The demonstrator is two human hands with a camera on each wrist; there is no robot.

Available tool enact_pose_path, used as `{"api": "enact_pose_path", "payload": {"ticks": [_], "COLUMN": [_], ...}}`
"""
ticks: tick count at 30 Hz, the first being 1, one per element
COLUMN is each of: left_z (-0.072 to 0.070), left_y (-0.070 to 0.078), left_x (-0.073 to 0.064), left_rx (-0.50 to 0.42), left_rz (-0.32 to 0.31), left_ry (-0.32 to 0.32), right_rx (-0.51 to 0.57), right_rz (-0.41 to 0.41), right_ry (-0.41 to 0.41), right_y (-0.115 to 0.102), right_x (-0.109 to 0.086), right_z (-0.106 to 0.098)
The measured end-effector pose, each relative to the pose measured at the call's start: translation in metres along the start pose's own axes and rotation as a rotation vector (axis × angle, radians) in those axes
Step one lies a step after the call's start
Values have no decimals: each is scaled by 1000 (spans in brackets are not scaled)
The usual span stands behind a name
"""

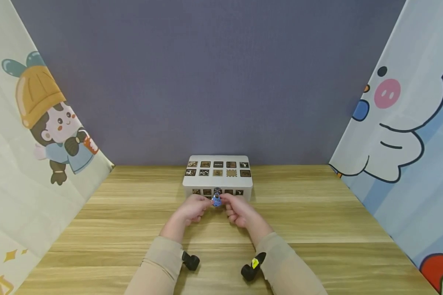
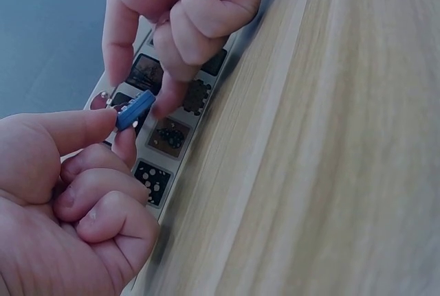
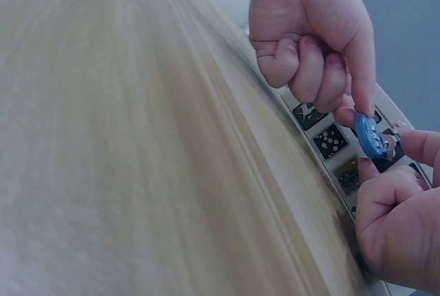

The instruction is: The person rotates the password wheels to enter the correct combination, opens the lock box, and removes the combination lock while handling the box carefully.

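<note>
My left hand (image 1: 193, 208) pinches the blue piece (image 1: 216, 201), which lies between it and my right hand (image 1: 240, 210); whether that one grips, I can't tell.

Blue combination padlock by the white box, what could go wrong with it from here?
1. The left hand pinches the small blue combination padlock, so it might slip and fall to the wooden tabletop.
2. The right hand's fingers are crowded close to it and could bump it.
3. It is right at the front of the white box; I can't tell whether it is attached, but if so, a tug might drag the box.
</note>
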State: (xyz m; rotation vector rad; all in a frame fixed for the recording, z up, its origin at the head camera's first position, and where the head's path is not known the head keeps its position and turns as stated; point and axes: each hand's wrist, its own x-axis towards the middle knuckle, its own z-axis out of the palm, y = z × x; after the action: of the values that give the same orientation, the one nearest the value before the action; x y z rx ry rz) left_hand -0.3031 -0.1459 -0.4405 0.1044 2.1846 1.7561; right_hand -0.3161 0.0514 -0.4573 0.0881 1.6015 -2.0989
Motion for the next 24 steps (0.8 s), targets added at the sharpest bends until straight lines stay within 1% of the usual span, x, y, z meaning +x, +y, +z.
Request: {"api": "enact_pose_path", "payload": {"ticks": [3, 8, 19, 24], "left_z": [0, 0, 1, 1], "left_y": [0, 0, 0, 0], "left_x": [0, 0, 0, 1], "left_rx": [7, 7, 7, -9], "left_rz": [-4, -8, -15, -19], "left_ry": [7, 13, 29, 18], "right_rx": [10, 6, -1, -4], "right_rz": [6, 3, 9, -2], "right_ry": [7, -6, -15, -10], "right_y": [-1, -1, -4, -4], "right_x": [0, -1, -4, -3], "right_z": [-3, -6, -8, -7]}}
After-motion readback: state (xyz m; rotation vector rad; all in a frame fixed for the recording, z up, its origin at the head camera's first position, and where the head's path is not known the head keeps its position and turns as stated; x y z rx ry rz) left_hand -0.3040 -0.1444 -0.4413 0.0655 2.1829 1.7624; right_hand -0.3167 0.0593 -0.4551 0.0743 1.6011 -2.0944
